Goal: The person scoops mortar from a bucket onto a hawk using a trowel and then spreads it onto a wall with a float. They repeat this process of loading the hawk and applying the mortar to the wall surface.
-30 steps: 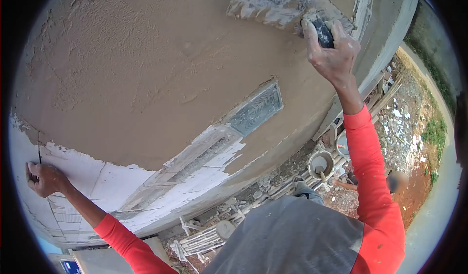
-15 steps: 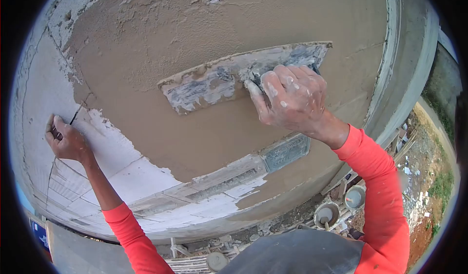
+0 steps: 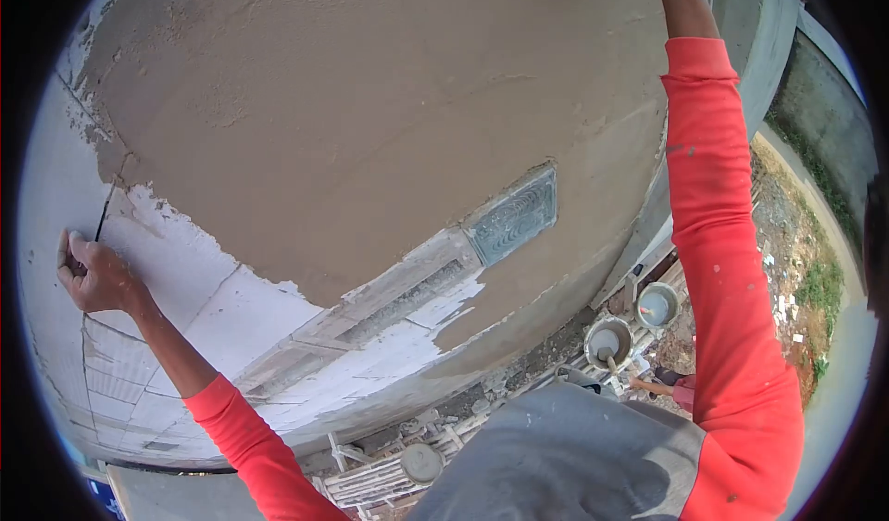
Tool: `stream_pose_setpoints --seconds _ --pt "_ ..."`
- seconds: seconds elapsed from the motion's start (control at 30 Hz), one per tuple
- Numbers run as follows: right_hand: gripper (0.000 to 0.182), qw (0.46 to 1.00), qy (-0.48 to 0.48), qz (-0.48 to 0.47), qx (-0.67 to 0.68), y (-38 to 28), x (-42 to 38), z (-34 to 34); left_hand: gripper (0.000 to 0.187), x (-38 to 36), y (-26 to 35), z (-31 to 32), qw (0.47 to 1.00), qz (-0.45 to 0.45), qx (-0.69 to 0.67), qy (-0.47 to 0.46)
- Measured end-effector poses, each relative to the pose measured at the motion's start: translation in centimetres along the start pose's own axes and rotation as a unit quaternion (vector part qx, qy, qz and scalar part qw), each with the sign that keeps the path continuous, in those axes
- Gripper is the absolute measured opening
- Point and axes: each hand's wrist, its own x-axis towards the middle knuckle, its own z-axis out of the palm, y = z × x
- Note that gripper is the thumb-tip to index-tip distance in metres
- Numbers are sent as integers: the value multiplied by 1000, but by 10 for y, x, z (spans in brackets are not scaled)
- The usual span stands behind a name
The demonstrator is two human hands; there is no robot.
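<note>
My left hand [image 3: 97, 276] is at the far left against the pale wall blocks [image 3: 199, 271], its fingers curled. A thin dark line [image 3: 106, 211] runs up from it; whether this is a tool or a gap between blocks is unclear. Wet brown plaster [image 3: 324, 141] covers much of the wall. My right arm [image 3: 708, 160] reaches up past the top edge, with the hand out of view. A small grey piece shows beside the wrist at the top edge. The trowel's blade is not visible. A patterned grey-green panel [image 3: 514, 215] is set in the wall.
Below are a bucket [image 3: 608, 340] with a handle sticking out, another bucket [image 3: 657, 305], and a round container [image 3: 422, 463] by bamboo poles [image 3: 370, 491]. Another person's arm [image 3: 653, 387] shows near the buckets. Rubble and grass lie at the right.
My right hand and the trowel have moved up out of view from the middle of the wall. The view has shifted, and another person's arm now shows below.
</note>
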Motion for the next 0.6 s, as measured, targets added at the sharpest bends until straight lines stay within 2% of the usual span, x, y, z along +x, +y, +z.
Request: stream_pose_setpoints --seconds 0.07,0.1,0.17,0.2,0.23,0.27,0.3,0.37,0.4,0.47,0.53,0.6 --pt "25 978 -101 109 145 47 -33 -52 22 -21 19 -19 998 17 -64 -11" --pt "30 973 -121 148 127 93 -66 -71 22 -32 29 -28 995 25 -95 -17" --pt "43 952 -177 241 61 160 -150 -127 31 -73 51 -63 969 -78 -172 -158" --pt "42 933 -238 270 -17 186 -190 -166 33 -104 59 -82 934 -134 -215 -252" --pt "39 933 -251 252 -57 208 -235 -204 35 -142 71 -97 885 -186 -256 -340" --pt "38 919 -261 294 -23 231 -282 -244 36 -185 101 -109 786 -251 -324 -463" --pt "38 851 -323 411 -43 220 -300 -288 38 -222 126 -116 679 -304 -302 -596" --pt "40 803 -349 470 -106 207 -337 -355 37 -322 144 -122 451 -360 -273 -770" --pt "41 784 -356 491 -128 209 -366 -388 30 -368 168 -127 347 -444 -235 -792" --pt "39 784 -385 434 -221 210 -422 -446 34 -467 187 -157 212 -443 -260 -831" --pt "37 720 -398 547 -153 178 -422 -465 35 -526 216 -189 125 -442 -273 -846" --pt "32 646 -414 631 -117 154 -426 -479 37 -575 236 -225 153 -445 -263 -842"
